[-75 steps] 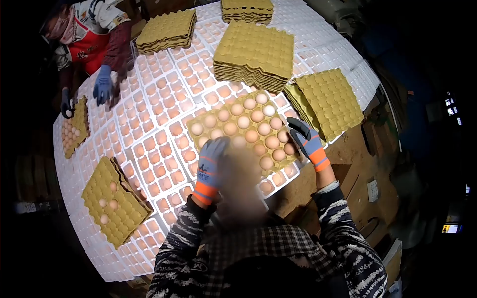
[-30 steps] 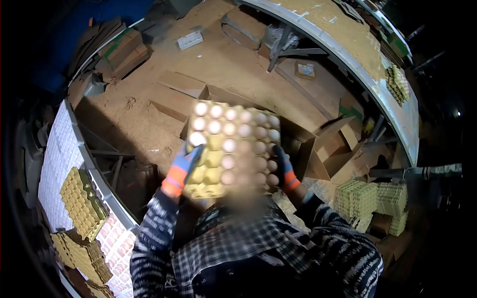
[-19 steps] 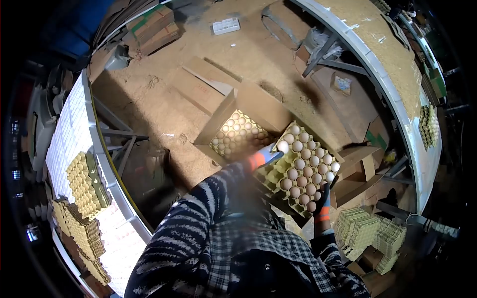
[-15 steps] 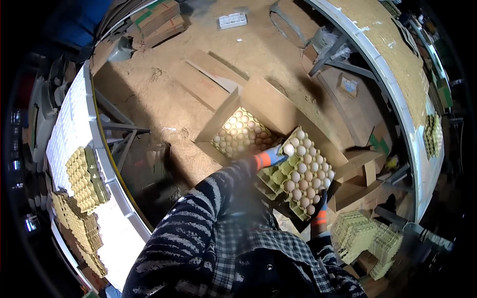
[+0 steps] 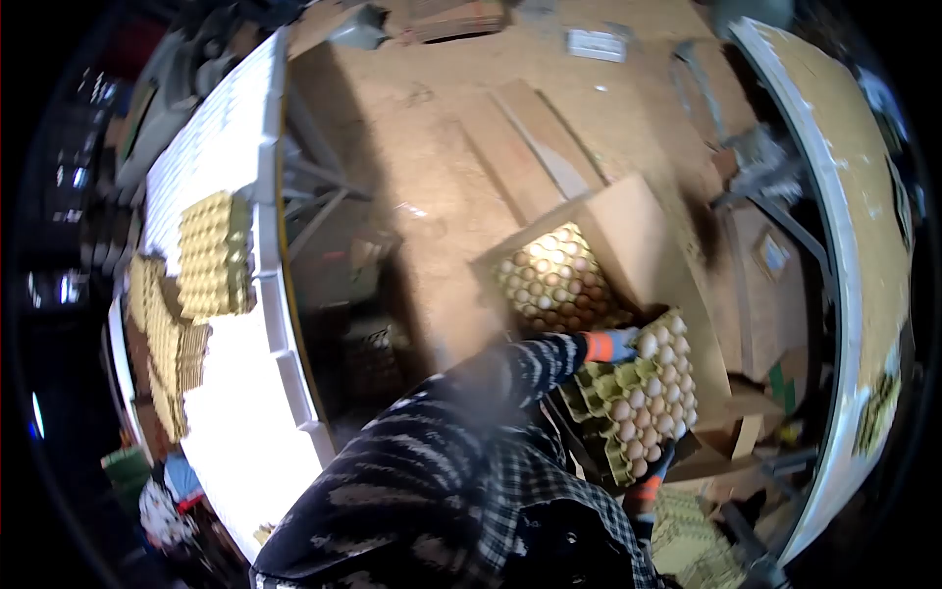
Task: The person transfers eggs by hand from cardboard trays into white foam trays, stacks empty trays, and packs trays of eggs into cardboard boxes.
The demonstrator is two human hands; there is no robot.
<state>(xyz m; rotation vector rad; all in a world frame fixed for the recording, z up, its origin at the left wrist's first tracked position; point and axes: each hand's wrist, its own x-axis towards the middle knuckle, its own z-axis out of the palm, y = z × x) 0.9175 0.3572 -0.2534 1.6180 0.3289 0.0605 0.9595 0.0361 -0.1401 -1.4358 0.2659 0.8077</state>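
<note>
In the head view, a pulp egg tray [image 5: 628, 385] loaded with light brown and pale eggs is tilted over the near part of an open cardboard box [image 5: 638, 236]. Its left cells hold no eggs. My left hand [image 5: 614, 345], in a blue and orange glove, is closed at the tray's upper left edge. At the lower right edge, my right hand [image 5: 655, 473], gloved with an orange cuff, grips the tray, its fingers partly hidden. Inside the box, more eggs [image 5: 557, 280] sit in rows on another tray.
Stacked pulp trays [image 5: 211, 257] stand on the white table [image 5: 231, 422] at left. More trays [image 5: 692, 540] lie low at the right. A second table [image 5: 834, 196] curves along the right side. Flattened cardboard [image 5: 535, 147] and a white carton [image 5: 596, 45] lie on the floor.
The camera view has turned, so the box, tray and both hands appear farther right and lower. Both hands still hold the egg tray, with little change relative to the box.
</note>
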